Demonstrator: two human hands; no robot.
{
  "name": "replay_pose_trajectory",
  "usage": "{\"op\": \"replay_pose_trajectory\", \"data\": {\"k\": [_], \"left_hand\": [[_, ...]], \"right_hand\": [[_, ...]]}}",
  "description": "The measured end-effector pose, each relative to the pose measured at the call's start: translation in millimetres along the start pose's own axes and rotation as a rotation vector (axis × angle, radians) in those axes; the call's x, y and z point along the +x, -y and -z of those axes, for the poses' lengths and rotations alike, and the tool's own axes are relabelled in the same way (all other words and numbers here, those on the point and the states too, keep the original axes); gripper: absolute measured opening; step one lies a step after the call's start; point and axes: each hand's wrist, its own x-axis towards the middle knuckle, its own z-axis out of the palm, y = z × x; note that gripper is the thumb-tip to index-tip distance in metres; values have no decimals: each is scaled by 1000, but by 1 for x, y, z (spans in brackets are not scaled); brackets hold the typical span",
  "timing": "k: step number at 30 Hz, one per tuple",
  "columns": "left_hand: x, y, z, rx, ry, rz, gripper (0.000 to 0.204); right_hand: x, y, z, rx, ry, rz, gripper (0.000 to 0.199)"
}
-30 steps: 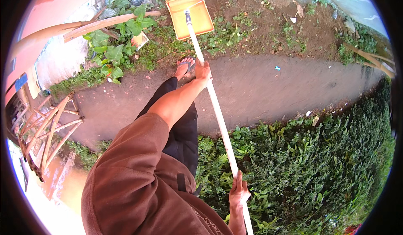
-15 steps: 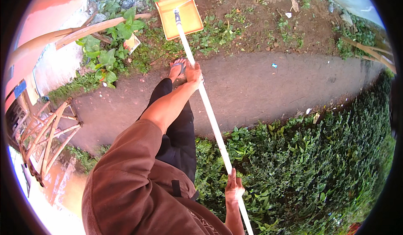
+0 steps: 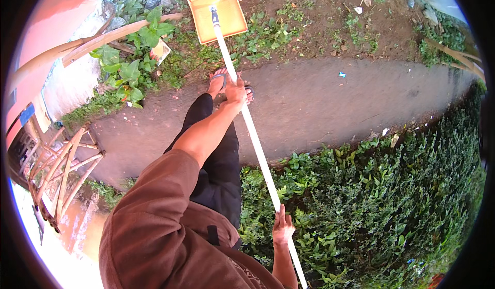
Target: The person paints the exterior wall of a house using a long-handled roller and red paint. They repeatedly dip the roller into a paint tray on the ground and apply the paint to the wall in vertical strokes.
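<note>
White pole (image 3: 252,134) runs slanting from the right hand (image 3: 283,226) low by the hedge (image 3: 371,206) up through the outstretched left hand (image 3: 235,89) to the orange dustpan (image 3: 216,9) on the weeds — pushed farther up than before — both hands' fingers closed around it.
</note>
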Motion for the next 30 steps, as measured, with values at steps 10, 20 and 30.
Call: {"op": "replay_pose_trajectory", "data": {"k": [10, 20, 30], "left_hand": [[63, 61, 47, 407, 4, -418, 49], [-27, -6, 66, 41, 156, 169, 53], [-73, -28, 87, -28, 189, 239, 27]], "right_hand": [[-38, 56, 34, 27, 39, -69, 44], [-87, 104, 94, -7, 49, -158, 43], [-143, 131, 128, -91, 16, -131, 51]]}}
